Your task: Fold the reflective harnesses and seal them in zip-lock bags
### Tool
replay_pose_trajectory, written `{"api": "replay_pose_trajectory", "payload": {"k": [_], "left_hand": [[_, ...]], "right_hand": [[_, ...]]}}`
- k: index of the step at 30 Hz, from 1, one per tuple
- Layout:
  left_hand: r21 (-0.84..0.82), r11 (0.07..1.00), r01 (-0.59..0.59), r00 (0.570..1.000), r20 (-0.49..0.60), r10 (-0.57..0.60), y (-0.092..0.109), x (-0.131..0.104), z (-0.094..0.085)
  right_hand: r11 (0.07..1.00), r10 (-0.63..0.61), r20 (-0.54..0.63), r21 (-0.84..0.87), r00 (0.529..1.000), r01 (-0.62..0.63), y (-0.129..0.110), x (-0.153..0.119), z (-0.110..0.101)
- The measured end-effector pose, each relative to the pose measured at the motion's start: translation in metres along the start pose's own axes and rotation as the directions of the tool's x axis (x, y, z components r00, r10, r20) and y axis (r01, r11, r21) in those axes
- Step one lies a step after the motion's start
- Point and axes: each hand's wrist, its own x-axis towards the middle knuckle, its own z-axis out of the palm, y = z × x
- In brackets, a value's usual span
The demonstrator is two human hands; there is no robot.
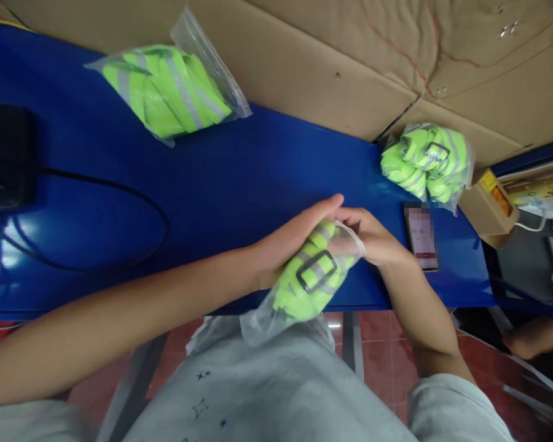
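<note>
Close to my body, over the table's front edge, is a clear plastic bag (262,319) with a folded fluorescent-yellow reflective strap (299,288) inside. The strap has grey stripes and a black rectangular buckle (317,271). My left hand (299,236) is wrapped along the far side of the bag, its thumb pointing up and its other fingers mostly hidden. At the bag's upper right end, my right hand (366,233) is closed on the rim, with its fingers bent inward and partly covered by the plastic. The two hands meet near the fingertips.
Another bag of yellow straps (170,92) lies at the back left of the blue table (212,178). Bagged rolled straps (428,159) sit back right, by a phone (421,239) and small cardboard box (493,209). A black device (4,156) with a cable stands left. Cardboard (313,73) lines the back.
</note>
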Motion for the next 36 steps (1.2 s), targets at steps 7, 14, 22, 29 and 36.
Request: {"api": "replay_pose_trajectory", "payload": {"k": [7,14,22,29,36], "left_hand": [[0.46,0.885,-0.077,0.98,-0.127,0.151,0.008,0.003,-0.054],[0.558,0.83,0.006,0.999,0.035,-0.031,0.02,-0.007,-0.074],[0.456,0.89,0.033,0.988,0.121,-0.098,0.021,-0.002,-0.066],[0.512,0.857,-0.064,0.984,0.176,-0.032,0.021,-0.014,-0.062],[0.495,0.867,-0.06,0.992,-0.067,0.107,0.017,-0.01,-0.06]], "right_hand": [[0.997,0.079,-0.164,0.036,0.983,-0.074,0.014,0.012,-0.005],[0.998,0.043,-0.265,0.057,0.963,-0.029,0.017,0.015,0.003],[0.956,0.124,0.147,0.248,0.981,-0.158,0.02,0.004,0.006],[0.972,-0.046,0.482,0.224,0.875,-0.072,0.014,-0.001,0.01],[0.922,-0.335,0.0,-0.206,0.942,0.328,0.002,-0.015,0.004]]}}
